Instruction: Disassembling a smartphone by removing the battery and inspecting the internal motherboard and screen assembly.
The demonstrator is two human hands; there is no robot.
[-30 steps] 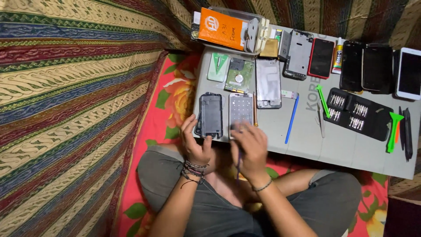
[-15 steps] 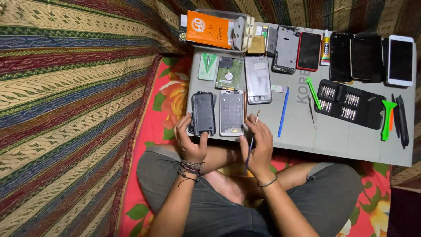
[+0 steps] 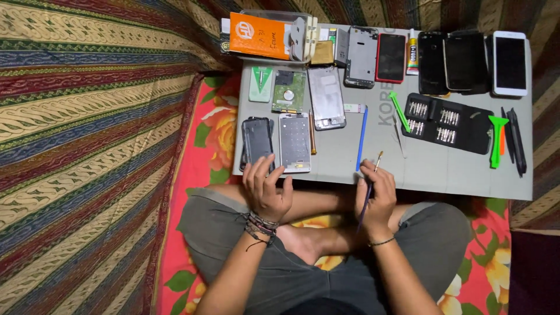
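Head view: brush [image 3: 370, 188] in right hand [image 3: 376, 195].

On the desk [image 3: 443, 175], the left hand [image 3: 266, 189] rests at the near edge, touching the phone back cover [image 3: 257, 140], with the phone frame [image 3: 294, 142] just right of it. The right hand [image 3: 376, 195] holds a small brush [image 3: 370, 184] at the near edge, right of the frame. Behind it lie a pry stick [image 3: 362, 137] and, further right, the screwdriver bit case [image 3: 448, 122]. A row of phones [image 3: 461, 61] lines the far edge.
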